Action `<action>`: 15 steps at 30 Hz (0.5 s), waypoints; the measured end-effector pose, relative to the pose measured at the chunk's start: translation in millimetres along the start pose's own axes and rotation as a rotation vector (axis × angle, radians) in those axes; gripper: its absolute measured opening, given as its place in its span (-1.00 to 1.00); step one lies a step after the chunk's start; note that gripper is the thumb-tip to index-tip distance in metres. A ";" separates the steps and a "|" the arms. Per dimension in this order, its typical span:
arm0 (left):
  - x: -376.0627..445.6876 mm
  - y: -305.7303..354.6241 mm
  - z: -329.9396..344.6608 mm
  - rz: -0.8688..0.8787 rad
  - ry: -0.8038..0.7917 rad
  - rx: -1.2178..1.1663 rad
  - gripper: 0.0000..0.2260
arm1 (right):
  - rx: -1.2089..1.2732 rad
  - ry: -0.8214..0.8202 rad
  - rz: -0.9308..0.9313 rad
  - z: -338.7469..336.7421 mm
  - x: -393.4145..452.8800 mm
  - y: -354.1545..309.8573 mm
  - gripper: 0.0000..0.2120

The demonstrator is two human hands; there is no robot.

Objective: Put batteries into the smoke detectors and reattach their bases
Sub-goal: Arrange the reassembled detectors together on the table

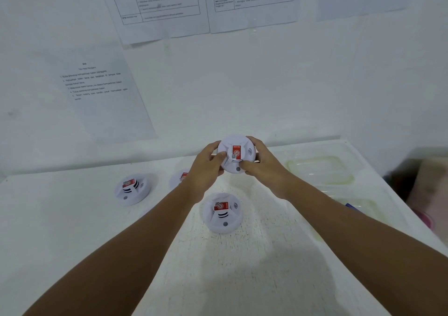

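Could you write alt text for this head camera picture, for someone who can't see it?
Two hands, left and right, hold a round white plastic smoke detector with a red label above a white table. Three similar detectors rest on it, one partly hidden behind the left hand.

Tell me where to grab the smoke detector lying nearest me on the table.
Probably best to take the nearest smoke detector by its round outer rim, coming from above with the fingers spread across opposite sides. It sits flat, label up, with open table all round; the raised centre looks too narrow for a firm grip.
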State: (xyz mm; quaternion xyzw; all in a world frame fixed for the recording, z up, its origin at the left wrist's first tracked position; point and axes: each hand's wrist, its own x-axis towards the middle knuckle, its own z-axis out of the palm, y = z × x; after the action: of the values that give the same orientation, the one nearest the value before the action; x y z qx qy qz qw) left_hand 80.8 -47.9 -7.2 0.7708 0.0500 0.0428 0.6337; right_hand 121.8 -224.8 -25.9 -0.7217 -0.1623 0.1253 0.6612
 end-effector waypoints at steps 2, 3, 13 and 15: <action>1.9 -3.3 2.4 -0.003 -0.008 0.003 -0.77 | -0.003 0.004 0.006 -2.5 0.3 4.7 -0.38; 3.2 -4.3 3.8 -0.008 -0.009 0.005 -0.77 | -0.005 0.006 0.011 -3.9 0.7 6.8 -0.38; 24.7 -21.2 16.1 -0.146 -0.029 0.209 -0.69 | -0.185 0.046 0.179 -13.2 4.3 19.1 -0.40; 28.1 -27.8 18.4 -0.191 -0.037 0.229 -0.72 | -0.257 0.033 0.218 -16.0 6.9 24.8 -0.41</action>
State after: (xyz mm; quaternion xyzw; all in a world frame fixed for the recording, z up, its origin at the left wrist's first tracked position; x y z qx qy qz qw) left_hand 110.5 -56.7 -37.9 0.8305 0.1158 -0.0380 0.5436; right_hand 136.1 -238.5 -48.8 -0.8156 -0.0867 0.1625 0.5486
